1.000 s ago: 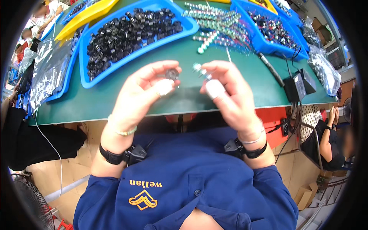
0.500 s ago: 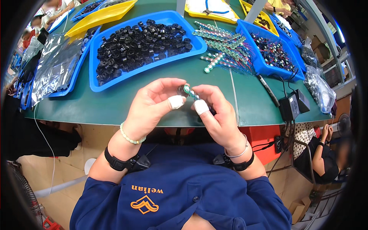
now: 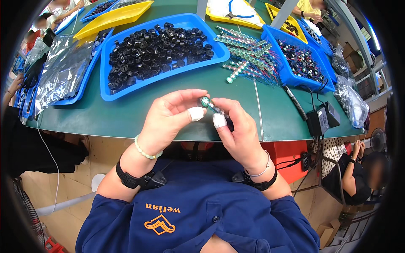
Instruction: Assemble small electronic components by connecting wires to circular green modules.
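Between my hands, above the table's near edge, is a short strip of small round green circuit boards [image 3: 215, 109]. My left hand [image 3: 159, 120] pinches a small black round cap with a green disc [image 3: 205, 101] in it, at the strip's left end. Whether the disc is joined to the strip I cannot tell. My right hand [image 3: 241, 128] is closed on the other end, its thumb and fingers hiding part of it. Both thumbs wear white wraps. Beyond my left hand lie many black round caps [image 3: 145, 55] in a blue tray [image 3: 168, 77].
Right of the tray lies a pile of green board strips with wires [image 3: 253, 52]. A blue bin [image 3: 291, 77] holds wired parts. A black marker [image 3: 296, 103] and black power adapters [image 3: 318, 120] sit at the right. Clear bags [image 3: 63, 67] cover a left tray. Other people sit nearby.
The green disc at my left fingertips now faces up more plainly. My right hand has shifted slightly, its thumb a little lower and farther from the fingers.
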### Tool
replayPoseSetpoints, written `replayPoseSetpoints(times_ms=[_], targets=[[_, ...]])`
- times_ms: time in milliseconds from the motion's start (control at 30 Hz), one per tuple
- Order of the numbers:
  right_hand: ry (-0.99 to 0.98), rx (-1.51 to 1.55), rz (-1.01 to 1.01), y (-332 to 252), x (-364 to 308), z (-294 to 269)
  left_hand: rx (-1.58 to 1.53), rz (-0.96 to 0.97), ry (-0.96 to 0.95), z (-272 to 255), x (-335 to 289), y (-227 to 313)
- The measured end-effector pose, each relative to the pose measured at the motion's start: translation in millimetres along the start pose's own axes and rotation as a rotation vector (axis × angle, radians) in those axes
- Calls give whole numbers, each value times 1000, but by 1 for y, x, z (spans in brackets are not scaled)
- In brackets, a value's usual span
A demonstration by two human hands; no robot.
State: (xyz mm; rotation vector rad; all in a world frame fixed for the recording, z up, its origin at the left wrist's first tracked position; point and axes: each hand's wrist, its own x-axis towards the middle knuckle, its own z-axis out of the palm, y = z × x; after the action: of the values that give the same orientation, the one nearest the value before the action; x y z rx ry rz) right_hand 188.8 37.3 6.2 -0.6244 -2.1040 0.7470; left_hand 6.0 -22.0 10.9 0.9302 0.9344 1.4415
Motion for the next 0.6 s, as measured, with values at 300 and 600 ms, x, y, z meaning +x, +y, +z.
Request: replayPoseSetpoints(times_ms=[300, 600], targets=[[9, -189, -122, -6, 8, 4, 81, 130, 68, 3, 3, -5], [-92, 204, 304, -29, 17, 0, 720, 596, 116, 12, 5, 8]])
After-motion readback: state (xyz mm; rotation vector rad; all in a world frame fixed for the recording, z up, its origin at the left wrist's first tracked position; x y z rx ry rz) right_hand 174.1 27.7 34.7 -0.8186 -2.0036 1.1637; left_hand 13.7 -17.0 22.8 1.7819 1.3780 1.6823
